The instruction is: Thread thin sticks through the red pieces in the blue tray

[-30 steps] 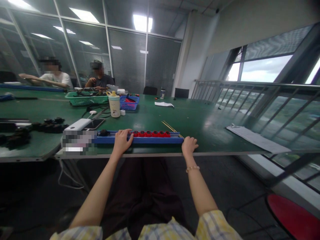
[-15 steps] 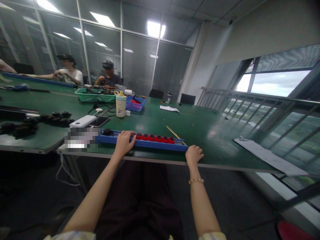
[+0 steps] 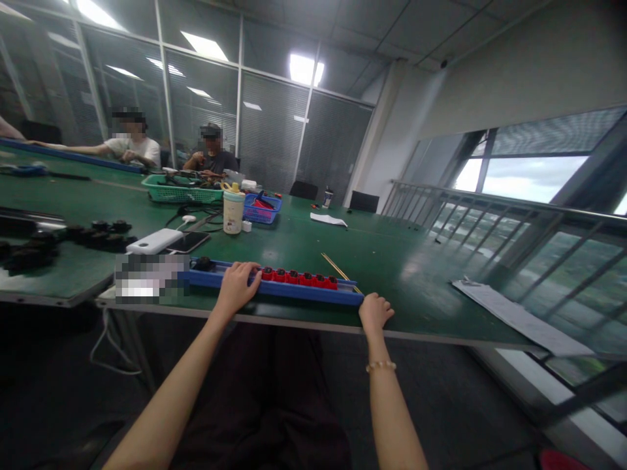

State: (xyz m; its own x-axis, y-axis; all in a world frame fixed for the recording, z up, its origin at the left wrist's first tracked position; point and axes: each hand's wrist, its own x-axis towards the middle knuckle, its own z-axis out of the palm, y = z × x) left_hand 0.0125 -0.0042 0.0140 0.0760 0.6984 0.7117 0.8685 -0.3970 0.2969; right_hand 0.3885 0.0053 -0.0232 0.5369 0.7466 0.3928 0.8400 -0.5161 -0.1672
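A long blue trough (image 3: 313, 296) lies along the near table edge, holding a row of small red blocks (image 3: 293, 278) with dark tops. Across its left half is my left hand (image 3: 236, 285), fingers bent over the trough and fingertips beside the leftmost red block. My right hand (image 3: 375, 312) is closed at the trough's right end, with its fingers curled and its thumb hidden. A black part (image 3: 203, 264) sits in the trough's left end. Two thin yellowish sticks (image 3: 334, 265) lie behind its right end, partly hidden by it.
Behind the trough stand a power bank (image 3: 155, 241), a phone (image 3: 190, 242), a cream bottle (image 3: 233, 210), a green basket (image 3: 183, 190) and a blue basket (image 3: 263, 207). Black parts (image 3: 105, 234) lie at left. Papers (image 3: 519, 316) rest at right. Two people sit across the table.
The whole view has shifted slightly. Both hands keep about the same places on the trough, and the red blocks look unmoved within it. Across the table, one person's hand has lowered.
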